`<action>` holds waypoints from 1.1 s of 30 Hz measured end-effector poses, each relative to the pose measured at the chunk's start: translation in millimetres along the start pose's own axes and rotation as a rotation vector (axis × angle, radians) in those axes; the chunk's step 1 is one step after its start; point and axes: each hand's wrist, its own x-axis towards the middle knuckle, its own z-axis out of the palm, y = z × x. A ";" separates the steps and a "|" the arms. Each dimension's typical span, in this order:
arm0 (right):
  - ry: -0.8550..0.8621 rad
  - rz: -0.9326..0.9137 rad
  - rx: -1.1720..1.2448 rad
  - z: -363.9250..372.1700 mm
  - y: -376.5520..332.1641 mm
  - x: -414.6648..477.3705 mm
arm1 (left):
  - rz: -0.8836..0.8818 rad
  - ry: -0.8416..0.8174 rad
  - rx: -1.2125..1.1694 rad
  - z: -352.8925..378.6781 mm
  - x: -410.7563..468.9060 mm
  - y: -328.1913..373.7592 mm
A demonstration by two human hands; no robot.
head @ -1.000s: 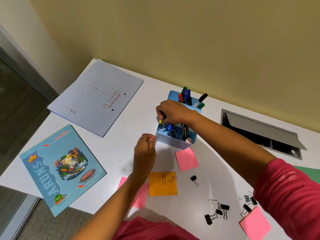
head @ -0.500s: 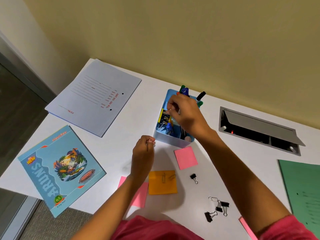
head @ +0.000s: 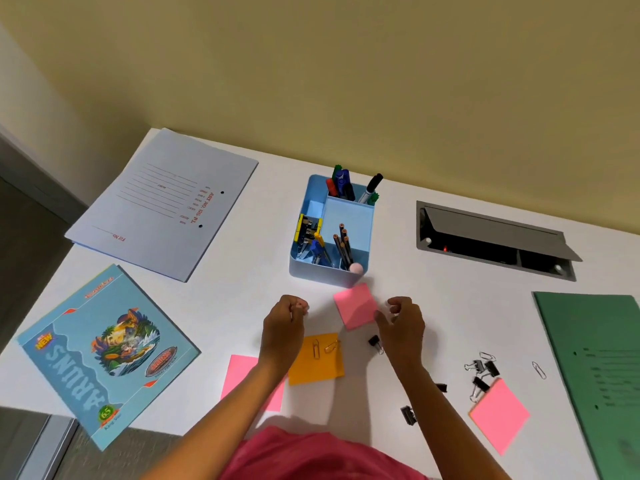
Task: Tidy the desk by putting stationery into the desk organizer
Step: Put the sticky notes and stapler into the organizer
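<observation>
While right hand [head: 403,327] hovers w/ fingers spread, empty, the square pink sticky-note pad [head: 356,305] lies just at its 10 o'clock, thumb near pad's edge. Left hand [head: 284,323] is curled closed; can't tell what's pinched. Light-blue plastic desk organizer [head: 325,271] sits at pad's 12, nearly touching. Bare white desk [head: 242,292] betw. hands. Pad is turned diamond-wise, corner toward organizer.

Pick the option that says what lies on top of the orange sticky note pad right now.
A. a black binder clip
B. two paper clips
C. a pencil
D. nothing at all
B: two paper clips, one silver and one coppery, lie side by side on the orange sticky note pad, while the nearest black binder clip sits off the pad on the white desk.
</observation>
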 end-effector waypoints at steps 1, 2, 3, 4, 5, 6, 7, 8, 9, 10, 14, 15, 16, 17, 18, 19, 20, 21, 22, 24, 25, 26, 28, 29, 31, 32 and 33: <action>-0.041 0.038 -0.030 4.5 2.2 1.5 | -0.003 -0.009 0.004 1.0 -0.7 -0.5; -0.065 0.073 -0.050 8.2 1.8 2.3 | -0.007 -0.015 0.004 1.5 -1.4 -0.9; -0.073 0.096 -0.073 11.8 -0.1 2.6 | -0.011 -0.017 0.004 1.3 -2.2 -1.2; -0.071 0.103 -0.100 15.3 -2.3 2.1 | -0.015 -0.017 0.003 0.8 -3.2 -1.5; -0.062 0.101 -0.124 18.6 -4.0 1.8 | -0.016 -0.016 0.004 0.0 -4.3 -2.0; -0.051 0.098 -0.144 21.7 -4.8 1.9 | -0.015 -0.016 0.006 -0.9 -5.3 -3.2; -0.038 0.096 -0.156 24.2 -5.1 2.0 | -0.012 -0.017 0.010 -2.1 -6.4 -4.5; -0.026 0.097 -0.161 26.1 -5.0 2.4 | -0.007 -0.017 0.013 -3.4 -7.5 -5.7; -0.018 0.099 -0.161 27.2 -4.7 3.6 | -0.005 -0.016 0.015 -4.6 -8.4 -6.6; -0.019 0.106 -0.161 28.2 -3.7 4.9 | -0.002 -0.014 0.016 -5.5 -9.3 -7.2; -0.047 0.133 -0.162 26.4 -0.9 6.2 | -0.004 -0.022 -0.001 -5.6 -13.5 -7.8; -0.032 0.126 -0.135 23.2 -1.7 4.4 | -0.006 -0.027 -0.011 -5.6 -14.9 -7.1; -0.014 0.120 -0.097 18.5 -3.7 1.2 | -0.007 -0.032 -0.027 -5.6 -16.0 -6.8; 0.006 0.122 -0.051 13.0 -6.9 -2.7 | -0.018 -0.039 -0.043 -6.0 -17.0 -5.8; 0.026 0.131 0.003 7.6 -10.4 -6.9 | -0.031 -0.048 -0.063 -6.3 -17.7 -4.8; 0.046 0.131 0.060 2.8 -13.8 -11.3 | -0.050 -0.059 -0.079 -7.0 -18.5 -3.0; 0.064 0.125 0.115 -1.8 -17.5 -16.3 | -0.061 -0.071 -0.090 -7.4 -19.1 -1.1; 0.070 0.117 0.168 -6.4 -21.7 -21.3 | -0.066 -0.086 -0.088 -7.8 -19.7 1.0; 0.059 0.111 0.219 -11.3 -26.8 -26.2 | -0.057 -0.108 -0.085 -7.4 -19.2 1.5; -0.009 0.100 0.285 -21.2 -37.9 -34.9 | -0.021 -0.183 -0.097 -6.9 -20.0 6.2; -0.056 0.089 0.297 -25.6 -43.5 -38.4 | -0.005 -0.219 -0.111 -6.5 -21.4 10.4; -0.101 0.071 0.297 -28.8 -48.7 -41.2 | 0.010 -0.242 -0.137 -5.5 -22.7 14.6; -0.145 0.029 0.282 -32.4 -59.0 -45.6 | 0.070 -0.210 -0.142 -3.6 -24.9 23.9; -0.133 0.005 0.274 -32.8 -63.6 -47.1 | 0.109 -0.169 -0.124 -3.5 -25.7 28.6; -0.082 -0.060 0.283 -35.1 -72.4 -47.7 | 0.165 -0.110 -0.108 -4.4 -26.5 37.4; -0.069 -0.099 0.302 -37.2 -77.3 -46.6 | 0.185 -0.099 -0.116 -5.9 -26.7 41.8; -0.074 -0.136 0.318 -39.7 -82.2 -44.1 | 0.204 -0.096 -0.124 -7.9 -26.1 45.6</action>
